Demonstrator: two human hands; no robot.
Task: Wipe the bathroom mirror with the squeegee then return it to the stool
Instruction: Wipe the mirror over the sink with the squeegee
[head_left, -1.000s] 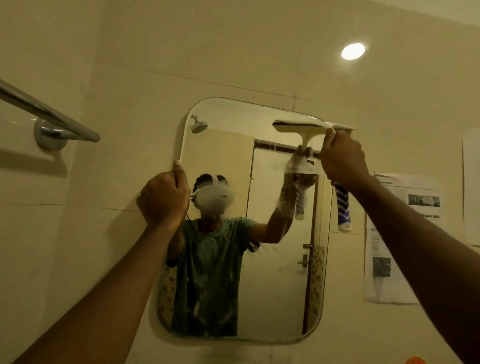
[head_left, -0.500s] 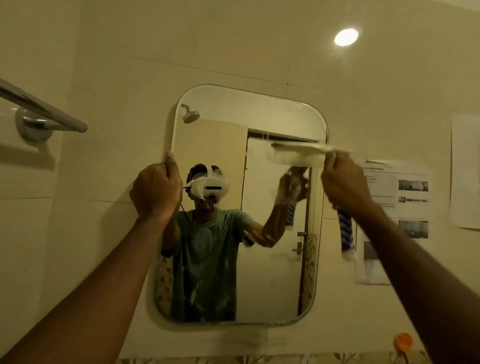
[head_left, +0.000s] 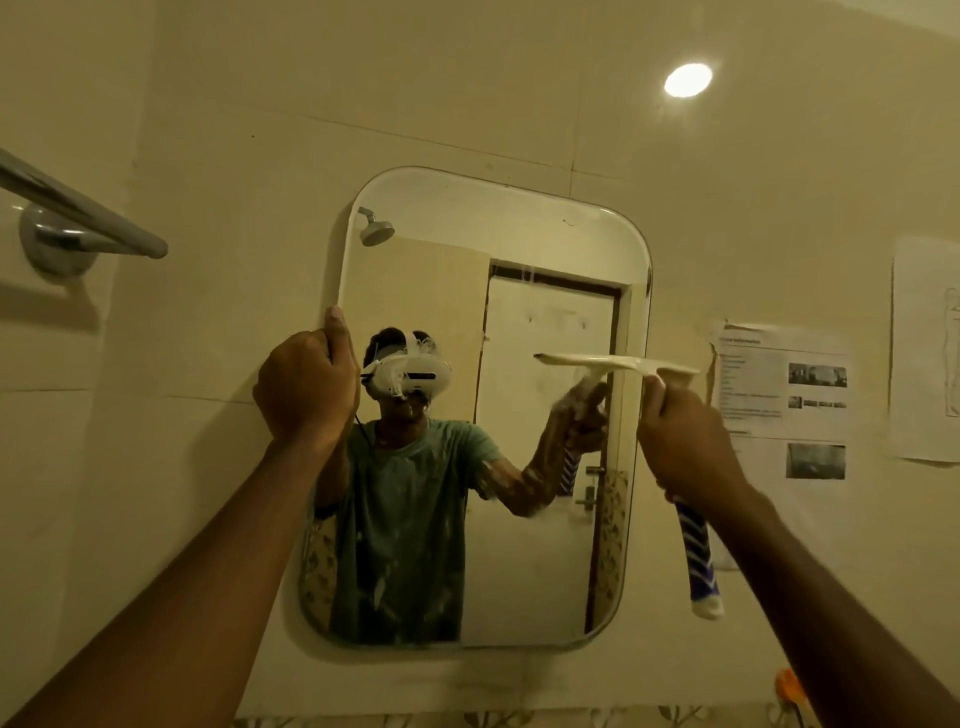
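The wipe is under way, judging by how things lie, and nowhere near finished. The right hand (head_left: 691, 447) has its grip clenched around the squeegee (head_left: 623, 366), whose white blade sits level against the right side of the mirror (head_left: 493, 249), about halfway down, overhanging the right edge. The blue-striped handle pokes out below the fist. The left hand (head_left: 306, 384) has its grip closed on the mirror's left edge, thumb up along the rim, seemingly steadying it. The glass above the blade looks fairly clear, with a few faint streaks near the top; the lower half shows whitish smears, so it probably needs more strokes. The stool is out of view, and the return has not yet begun.
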